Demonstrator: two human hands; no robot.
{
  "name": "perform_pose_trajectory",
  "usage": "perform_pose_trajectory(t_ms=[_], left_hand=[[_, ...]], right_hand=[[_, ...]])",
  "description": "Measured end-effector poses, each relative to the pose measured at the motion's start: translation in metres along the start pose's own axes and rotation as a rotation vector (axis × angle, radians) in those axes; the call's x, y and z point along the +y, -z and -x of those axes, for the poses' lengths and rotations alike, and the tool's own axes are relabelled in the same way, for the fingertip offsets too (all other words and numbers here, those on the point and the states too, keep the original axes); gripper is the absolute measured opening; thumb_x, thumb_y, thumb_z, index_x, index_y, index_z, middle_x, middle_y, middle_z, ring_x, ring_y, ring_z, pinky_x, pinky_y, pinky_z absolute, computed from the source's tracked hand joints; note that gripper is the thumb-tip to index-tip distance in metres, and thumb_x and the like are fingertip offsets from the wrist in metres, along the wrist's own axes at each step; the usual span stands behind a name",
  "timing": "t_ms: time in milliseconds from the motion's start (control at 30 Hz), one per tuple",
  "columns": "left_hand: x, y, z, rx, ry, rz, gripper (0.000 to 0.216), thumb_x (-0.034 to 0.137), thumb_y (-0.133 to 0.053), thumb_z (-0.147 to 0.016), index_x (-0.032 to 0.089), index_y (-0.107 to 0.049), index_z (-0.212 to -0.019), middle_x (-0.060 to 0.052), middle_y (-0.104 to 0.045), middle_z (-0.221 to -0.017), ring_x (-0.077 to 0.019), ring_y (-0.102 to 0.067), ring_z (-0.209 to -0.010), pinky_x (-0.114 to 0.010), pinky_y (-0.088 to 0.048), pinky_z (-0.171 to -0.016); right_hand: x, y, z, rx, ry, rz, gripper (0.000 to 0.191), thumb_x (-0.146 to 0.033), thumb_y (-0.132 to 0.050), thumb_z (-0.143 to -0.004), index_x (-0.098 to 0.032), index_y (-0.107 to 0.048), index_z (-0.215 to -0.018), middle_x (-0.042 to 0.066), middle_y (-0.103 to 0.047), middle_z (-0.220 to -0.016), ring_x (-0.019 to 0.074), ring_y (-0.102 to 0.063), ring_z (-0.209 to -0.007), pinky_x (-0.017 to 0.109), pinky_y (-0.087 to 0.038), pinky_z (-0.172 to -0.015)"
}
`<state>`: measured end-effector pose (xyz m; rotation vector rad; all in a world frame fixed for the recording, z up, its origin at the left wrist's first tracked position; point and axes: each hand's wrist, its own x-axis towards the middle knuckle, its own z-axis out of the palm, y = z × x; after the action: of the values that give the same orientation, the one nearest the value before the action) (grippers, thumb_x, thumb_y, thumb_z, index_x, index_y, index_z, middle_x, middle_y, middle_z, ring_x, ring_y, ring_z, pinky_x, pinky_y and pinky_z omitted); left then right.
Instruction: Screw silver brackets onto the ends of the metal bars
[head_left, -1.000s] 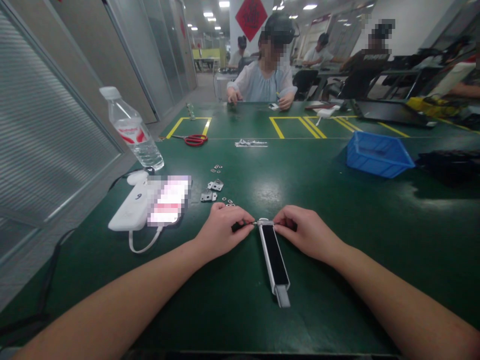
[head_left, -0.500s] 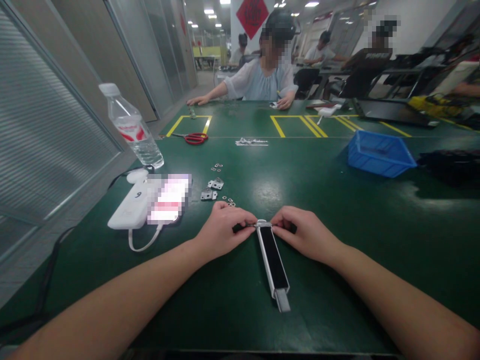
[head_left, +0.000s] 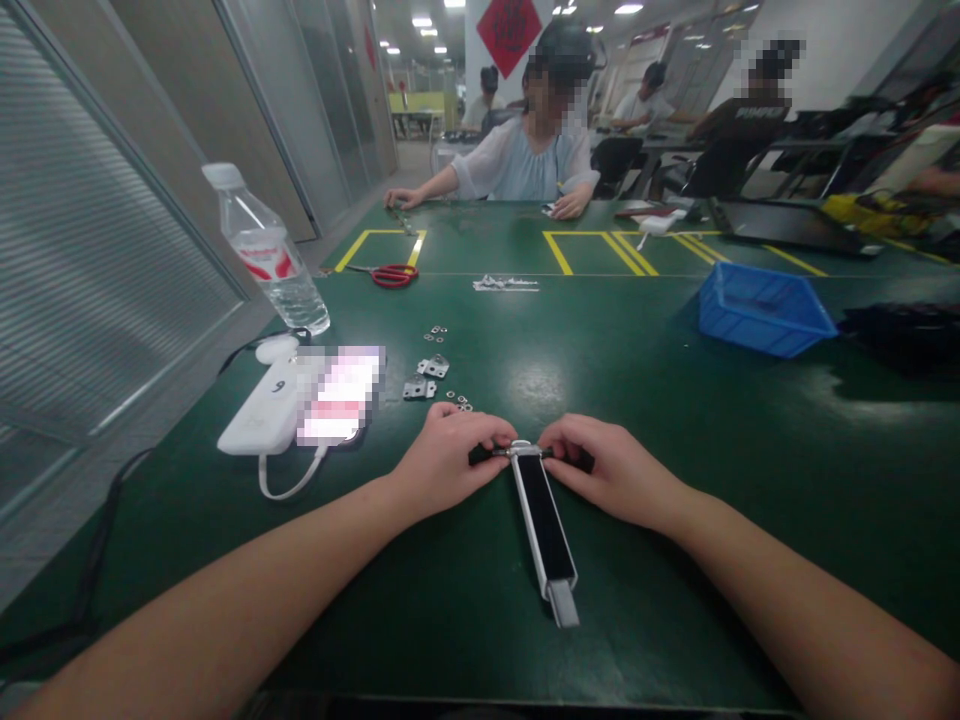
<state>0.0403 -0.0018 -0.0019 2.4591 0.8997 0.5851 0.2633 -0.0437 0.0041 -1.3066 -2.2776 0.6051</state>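
Hands edged inward since earlier frame: left hand (head_left: 450, 468) and right hand (head_left: 609, 472) close together, both pinching dark-ended metal pin (head_left: 499, 453) across head of black-faced aluminium rail (head_left: 544, 530), rail lying near green desk's (head_left: 675, 600) front edge.

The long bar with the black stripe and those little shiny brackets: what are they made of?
The long bar looks like aluminium, silvery and dull. Its black stripe may be plastic or rubber. The little brackets look like shiny grey steel.
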Motion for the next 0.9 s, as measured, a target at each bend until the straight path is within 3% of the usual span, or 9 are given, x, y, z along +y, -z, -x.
perform_pose_trajectory(t_ms=[267, 400, 467, 667, 900], left_hand=[[-0.002, 0.014, 0.003, -0.02, -0.019, -0.035, 0.024, 0.019, -0.064, -0.08, 0.022, -0.061, -0.104, -0.001, -0.072, -0.102, -0.0181, -0.066, -0.085, -0.038, -0.033, -0.085], [-0.009, 0.032, 0.005, -0.04, -0.085, -0.174, 0.039, 0.027, -0.065, -0.081, 0.021, -0.056, -0.119, -0.007, -0.066, -0.12, -0.0249, -0.059, -0.112, -0.042, -0.035, -0.094], [-0.013, 0.04, 0.004, -0.017, -0.079, -0.269, 0.042, 0.029, -0.063, -0.082, 0.021, -0.055, -0.122, -0.008, -0.065, -0.123, -0.0263, -0.057, -0.116, -0.043, -0.035, -0.095], [-0.028, 0.05, 0.001, 0.11, 0.067, -0.403, 0.028, 0.022, -0.059, -0.084, 0.019, -0.06, -0.112, -0.006, -0.071, -0.109, -0.0243, -0.065, -0.1, -0.038, -0.041, -0.085], [-0.027, 0.047, 0.001, 0.025, 0.099, -0.467, 0.025, 0.02, -0.055, -0.084, 0.021, -0.062, -0.108, -0.005, -0.073, -0.102, -0.0248, -0.066, -0.097, -0.04, -0.038, -0.085]], right_hand=[[0.004, 0.005, 0.002, -0.037, 0.055, -0.003, 0.011, -0.015, -0.055, -0.086, -0.019, -0.062, -0.094, 0.002, -0.058, -0.078, 0.015, -0.055, -0.072, 0.028, -0.044, -0.065], [0.003, 0.007, 0.002, -0.052, 0.06, -0.004, 0.013, -0.015, -0.055, -0.087, -0.019, -0.063, -0.097, 0.002, -0.059, -0.08, 0.0153, -0.055, -0.074, 0.029, -0.045, -0.066], [0.003, 0.007, 0.002, -0.062, 0.055, -0.004, 0.015, -0.015, -0.054, -0.088, -0.018, -0.063, -0.099, 0.003, -0.059, -0.081, 0.0154, -0.056, -0.075, 0.029, -0.045, -0.067], [0.003, 0.008, 0.003, -0.063, 0.063, 0.005, 0.015, -0.015, -0.054, -0.088, -0.018, -0.063, -0.1, 0.003, -0.06, -0.083, 0.0158, -0.056, -0.076, 0.03, -0.046, -0.068], [0.002, 0.009, 0.003, -0.056, 0.071, 0.0, 0.016, -0.016, -0.053, -0.089, -0.019, -0.063, -0.101, 0.003, -0.061, -0.083, 0.0157, -0.057, -0.076, 0.03, -0.047, -0.069]])
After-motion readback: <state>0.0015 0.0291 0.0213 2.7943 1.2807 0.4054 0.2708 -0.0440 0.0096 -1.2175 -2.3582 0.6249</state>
